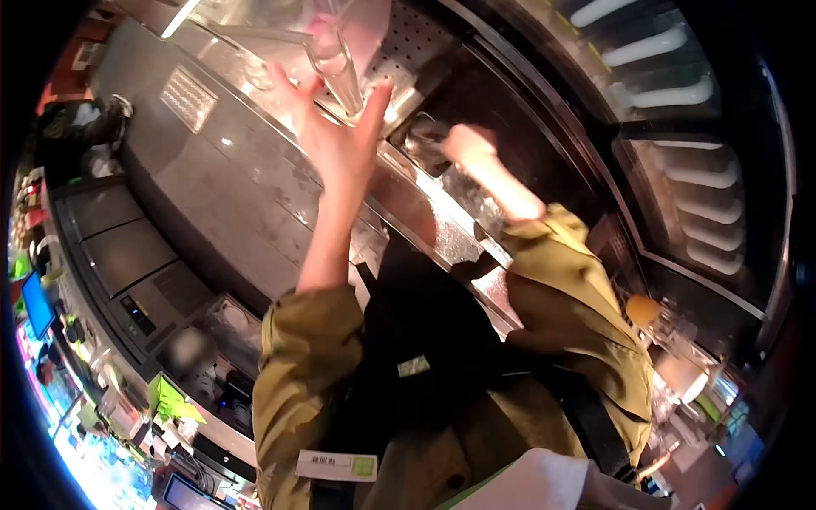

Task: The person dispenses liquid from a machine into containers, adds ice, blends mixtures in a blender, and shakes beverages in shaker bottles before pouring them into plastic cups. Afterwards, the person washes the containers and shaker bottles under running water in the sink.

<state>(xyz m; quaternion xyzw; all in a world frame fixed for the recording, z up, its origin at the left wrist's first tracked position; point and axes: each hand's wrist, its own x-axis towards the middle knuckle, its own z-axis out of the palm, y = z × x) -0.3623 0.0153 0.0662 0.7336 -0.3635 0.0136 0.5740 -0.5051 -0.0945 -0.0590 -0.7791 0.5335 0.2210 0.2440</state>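
My left hand [336,140] is open, its thumb and fingers spread on either side of a tall clear glass [336,68]. A gap shows between my thumb and the glass. Beyond it, something pink and blurred [327,30] is on the counter. My right hand [472,146] is closed on what looks like a shiny metal scoop [425,138], over a small dark opening in the counter. Motion blurs this hand, and its fingers partly hide the handle. Clear, ice-like pieces [480,204] glisten below my right wrist.
A perforated metal drain panel [416,42] lies beyond my hands. To the right is a dark-framed cabinet with white curved shapes [663,93]. At the left are a tiled floor [221,170] with a grate [189,98], and steel drawers [127,246]. Glassware [680,340] stands at lower right.
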